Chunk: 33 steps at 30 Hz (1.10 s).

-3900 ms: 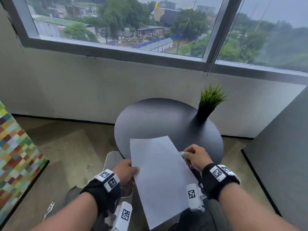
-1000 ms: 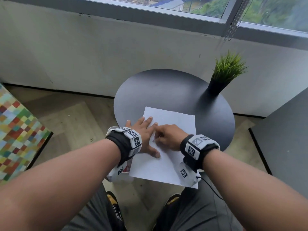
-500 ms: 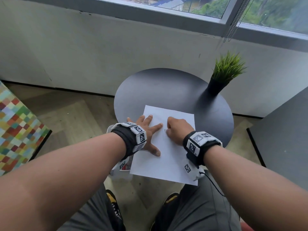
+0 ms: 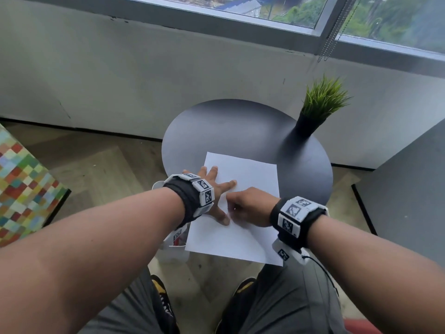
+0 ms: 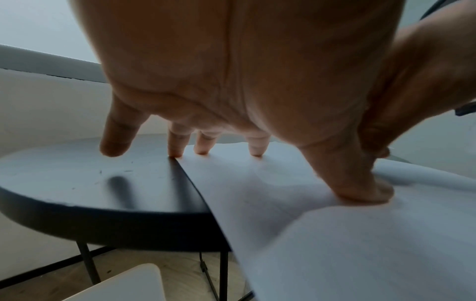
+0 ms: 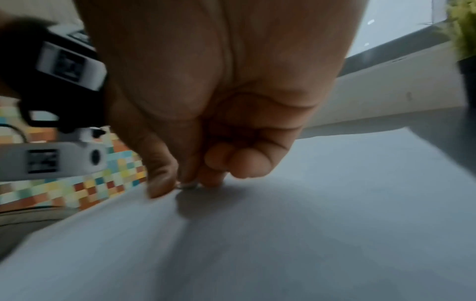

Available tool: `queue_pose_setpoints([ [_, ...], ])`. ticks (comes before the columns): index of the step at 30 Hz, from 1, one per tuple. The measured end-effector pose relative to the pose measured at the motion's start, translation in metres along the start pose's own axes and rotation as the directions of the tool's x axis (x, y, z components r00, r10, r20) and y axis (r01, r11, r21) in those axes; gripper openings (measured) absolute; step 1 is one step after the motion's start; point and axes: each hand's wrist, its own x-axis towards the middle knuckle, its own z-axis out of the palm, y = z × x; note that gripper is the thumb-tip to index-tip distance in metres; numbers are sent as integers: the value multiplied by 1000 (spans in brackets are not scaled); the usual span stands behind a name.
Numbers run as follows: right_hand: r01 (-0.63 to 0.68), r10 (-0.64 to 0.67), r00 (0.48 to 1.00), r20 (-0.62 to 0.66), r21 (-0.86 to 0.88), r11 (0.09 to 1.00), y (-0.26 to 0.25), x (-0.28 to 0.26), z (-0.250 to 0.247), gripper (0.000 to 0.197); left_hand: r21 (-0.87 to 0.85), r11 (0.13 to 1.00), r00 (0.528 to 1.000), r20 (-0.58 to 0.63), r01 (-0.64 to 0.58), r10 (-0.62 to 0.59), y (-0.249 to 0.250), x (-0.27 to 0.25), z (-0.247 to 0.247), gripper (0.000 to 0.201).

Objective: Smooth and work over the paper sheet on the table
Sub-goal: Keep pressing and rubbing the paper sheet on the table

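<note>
A white paper sheet (image 4: 250,174) lies on the round black table (image 4: 228,126), its near part hanging over the table's front edge. My left hand (image 4: 218,194) presses flat on the sheet's left side with fingers spread; in the left wrist view the thumb (image 5: 360,189) and two fingertips touch the paper (image 5: 335,234), while the outer fingers sit over bare table (image 5: 90,183). My right hand (image 4: 245,208) is curled beside the left thumb. It pinches a small pale object (image 6: 188,185) against the paper (image 6: 283,244); what the object is cannot be made out.
A potted green plant (image 4: 320,102) stands at the table's back right. A white stool or seat (image 4: 173,247) is below the table's left front. On the floor at left sits a multicoloured chequered block (image 4: 24,189); a grey surface (image 4: 409,189) rises at right.
The sheet, earlier held in both hands, now lies on the table. In the last half second my right hand slid back toward me and leftward to the left thumb. The left hand stays pressed.
</note>
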Motion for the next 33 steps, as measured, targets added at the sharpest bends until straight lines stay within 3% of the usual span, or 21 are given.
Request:
queue_pose_setpoints([
  [2,-168,171,983,-67,50,985,22,6,-11,9,3,1000,1000,3,7,-7,1,1,-1,120],
  [4,-345,355,914,-194,88,935,40,10,-13,10,9,1000,1000,11,21,-22,3,1,-2,121],
  [6,-318,314,919,-238,23,948,30,7,-4,13,9,1000,1000,16,25,-25,3,1,-2,124],
  [10,-25,26,994,-106,19,1000,3,-11,11,10,12,1000,1000,15,19,-19,4,2,-1,126],
  [12,-142,152,984,-97,99,985,22,-8,0,10,21,999,999,19,27,-27,6,2,-2,127],
  [15,-372,398,895,-204,154,916,45,-3,-8,12,33,999,999,25,40,-41,7,2,-3,127],
  [17,-307,319,926,-200,88,948,30,-4,-1,12,47,998,999,24,39,-40,6,4,-4,127],
  [19,-108,111,989,-100,37,993,4,-12,9,10,59,998,999,27,34,-35,5,7,-4,128],
  [21,-27,28,999,-26,46,999,0,-16,8,12,67,997,998,41,34,-37,4,9,-6,128],
  [23,-156,163,985,-62,98,983,21,-9,-1,15,69,997,998,48,39,-43,5,11,-7,129],
  [25,-352,377,916,-139,180,919,45,-2,-9,15,67,997,997,50,47,-50,6,14,-9,131],
  [27,-435,464,863,-200,175,884,52,1,-12,12,74,996,998,47,40,-44,5,18,-9,133],
  [29,-377,390,897,-206,99,921,38,-3,-5,12,83,996,999,39,18,-21,4,21,-8,134],
  [31,-181,184,972,-144,35,983,13,-14,5,11,96,995,999,42,-6,2,3,23,-7,134],
  [33,-4,3,999,-32,-13,1000,-1,-25,9,11,112,994,999,53,-12,7,3,25,-7,135],
])
